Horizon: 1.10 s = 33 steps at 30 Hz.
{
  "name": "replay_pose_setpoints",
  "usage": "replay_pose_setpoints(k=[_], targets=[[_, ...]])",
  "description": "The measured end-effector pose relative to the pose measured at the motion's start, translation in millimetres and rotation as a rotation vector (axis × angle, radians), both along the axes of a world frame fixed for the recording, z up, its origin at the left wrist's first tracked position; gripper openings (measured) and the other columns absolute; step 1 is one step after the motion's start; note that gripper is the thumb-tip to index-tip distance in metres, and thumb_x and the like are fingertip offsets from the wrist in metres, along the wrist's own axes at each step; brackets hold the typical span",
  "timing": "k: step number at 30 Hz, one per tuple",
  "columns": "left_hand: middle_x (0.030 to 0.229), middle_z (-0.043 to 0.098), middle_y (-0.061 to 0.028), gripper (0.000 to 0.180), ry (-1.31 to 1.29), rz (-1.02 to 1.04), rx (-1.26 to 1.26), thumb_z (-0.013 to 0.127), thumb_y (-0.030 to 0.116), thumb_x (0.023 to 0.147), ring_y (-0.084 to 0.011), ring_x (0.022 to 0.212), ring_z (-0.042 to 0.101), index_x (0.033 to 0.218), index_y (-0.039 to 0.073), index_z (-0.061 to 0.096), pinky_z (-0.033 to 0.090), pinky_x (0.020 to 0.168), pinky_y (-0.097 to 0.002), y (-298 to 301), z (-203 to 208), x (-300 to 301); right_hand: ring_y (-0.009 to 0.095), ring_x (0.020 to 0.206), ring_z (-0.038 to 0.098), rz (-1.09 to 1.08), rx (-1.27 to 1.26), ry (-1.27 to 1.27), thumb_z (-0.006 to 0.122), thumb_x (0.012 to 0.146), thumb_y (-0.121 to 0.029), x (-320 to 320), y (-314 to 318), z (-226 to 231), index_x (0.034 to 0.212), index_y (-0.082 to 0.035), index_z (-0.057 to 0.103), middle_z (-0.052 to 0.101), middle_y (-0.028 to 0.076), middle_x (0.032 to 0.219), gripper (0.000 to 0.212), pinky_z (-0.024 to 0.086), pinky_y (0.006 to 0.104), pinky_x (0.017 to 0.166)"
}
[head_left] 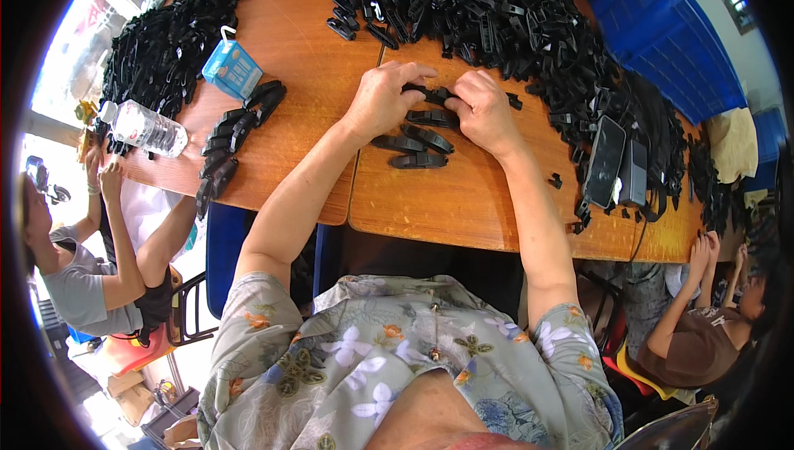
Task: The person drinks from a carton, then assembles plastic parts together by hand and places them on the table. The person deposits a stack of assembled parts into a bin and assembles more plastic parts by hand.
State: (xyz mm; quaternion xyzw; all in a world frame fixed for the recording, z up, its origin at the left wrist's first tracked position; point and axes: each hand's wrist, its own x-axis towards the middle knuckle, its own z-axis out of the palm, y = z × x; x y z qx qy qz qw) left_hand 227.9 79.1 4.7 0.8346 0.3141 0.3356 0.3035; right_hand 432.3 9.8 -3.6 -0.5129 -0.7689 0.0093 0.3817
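Observation:
Over the middle of the wooden table, my left hand (384,100) and my right hand (484,112) face each other, fingers closed on a long black plastic part (430,95). My left hand pinches one end and my right hand the other; the fingers hide some of it. Just below it lies a similar black plastic piece (434,119), close to my right hand. Nearer to me several more rest in a small group, among them one black piece (418,160) at the front.
A large heap of black parts (488,11) spreads across the back and right. A phone (605,160) and a power bank (634,173) lie at right. At left are a drink carton (232,68), a water bottle (149,129) and another heap (157,53). People sit at both sides.

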Motion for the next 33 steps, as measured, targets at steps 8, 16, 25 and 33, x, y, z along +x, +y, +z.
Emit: replay_pose_setpoints(k=[8, 16, 25, 33], targets=[[0.101, 0.078, -0.0113, 0.039, -0.028, -0.086, -0.206, 0.080, 0.003, 0.080, -0.0214, 0.092, 0.074, 0.118, 0.003, 0.074, 0.060, 0.083, -0.0341, 9.7, 4.0, -10.3, 0.029, 0.090, 0.065, 0.088, -0.133, 0.148, 0.077, 0.084, -0.013, 0.8, -8.8, 6.8, 0.088, -0.003, 0.075, 0.069, 0.008, 0.088, 0.011, 0.053, 0.0385, 0.078], [0.155, 0.052, -0.0048, 0.047, 0.122, 0.288, 0.374, 0.062, 0.008, 0.095, -0.0320, 0.141, 0.045, 0.141, 0.016, 0.063, 0.039, 0.117, -0.0471, 54.6, -9.4, -27.8, 0.029, 0.096, 0.067, -0.334, -0.110, -0.395, 0.074, 0.089, -0.014, 41.9, -20.9, 8.8, 0.098, -0.007, 0.076, 0.070, 0.009, 0.099, 0.011, 0.058, 0.0419, 0.079], [0.101, 0.067, -0.0042, 0.013, 0.217, 0.307, 0.538, 0.071, 0.009, 0.086, -0.0272, 0.102, 0.061, 0.099, 0.010, 0.074, 0.046, 0.090, -0.0418, 38.3, -8.9, -16.9, 0.028, 0.085, 0.071, -0.146, 0.060, 0.308, 0.075, 0.094, -0.015, -5.8, 5.2, -14.8, 0.105, -0.004, 0.074, 0.072, 0.010, 0.100, 0.016, 0.057, 0.0372, 0.073], [0.098, 0.065, -0.0058, 0.015, 0.205, 0.092, 0.579, 0.065, -0.001, 0.081, -0.0283, 0.094, 0.062, 0.094, 0.005, 0.070, 0.052, 0.083, -0.0423, 12.0, -4.4, -7.3, 0.026, 0.090, 0.071, -0.278, 0.073, 0.100, 0.078, 0.089, -0.017, 7.3, -4.9, -12.7, 0.094, -0.006, 0.076, 0.075, 0.004, 0.101, 0.012, 0.058, 0.0370, 0.079]])
